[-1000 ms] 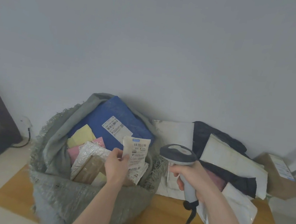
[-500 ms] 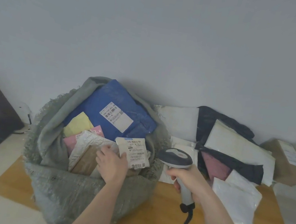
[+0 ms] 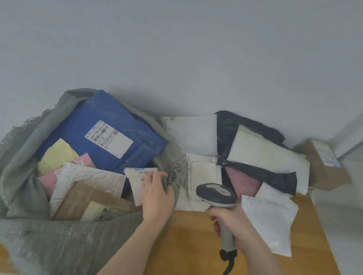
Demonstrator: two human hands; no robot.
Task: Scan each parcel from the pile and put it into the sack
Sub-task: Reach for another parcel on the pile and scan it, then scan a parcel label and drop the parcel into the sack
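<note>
Head view, sack [image 3: 51, 242] holding parcels [image 3: 106, 136]

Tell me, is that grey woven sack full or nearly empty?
Quite full. The grey woven sack holds a big blue parcel with yellow, pink, white and brown packets stacked up to its folded rim.
</note>
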